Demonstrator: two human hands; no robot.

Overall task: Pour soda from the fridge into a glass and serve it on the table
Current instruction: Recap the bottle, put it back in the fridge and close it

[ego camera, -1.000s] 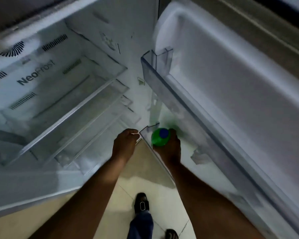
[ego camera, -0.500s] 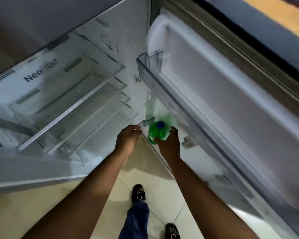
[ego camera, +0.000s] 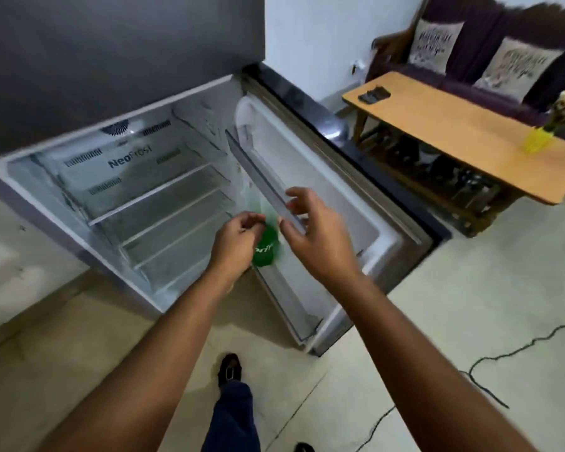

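1. nearest, at 6 o'clock, a dark shoe (ego camera: 229, 370) and a blue trouser leg (ego camera: 232, 415) stand on pale, smooth floor tiles (ego camera: 437, 321); a thin black cable (ego camera: 516, 349) snakes over them at 4 o'clock.

2. at the centre, the left hand (ego camera: 234, 247) is curled around the green soda bottle (ego camera: 267, 247), fingers wrapped on its upper part. the plastic looks glossy and rounded, with white lettering on the side. the bottle is in that hand, just in front of the door's lower edge.

3. the right hand (ego camera: 313, 234) hangs just right of the bottle, fingers spread wide and holding nothing, over the clear plastic rail of the door shelf (ego camera: 261, 184).

4. to do this step well, i judge: grip the bottle low on its body rather than by the neck alone, since chilled plastic may be slick; bring it clear of the shelf rail without knocking it; then use the free right hand to swing the fridge door (ego camera: 336, 203) shut.

5. at 10 o'clock, the open fridge cavity (ego camera: 137, 197) shows bare glass shelves with white edging and slotted vents.

6. at 2 o'clock, well apart, a wooden table (ego camera: 463, 135) with a flat matte top carries a dark phone-like object (ego camera: 374, 94) and a yellow vase (ego camera: 537, 143). no glass is visible.

7. farthest, a dark sofa (ego camera: 470, 37) with pale patterned cushions.
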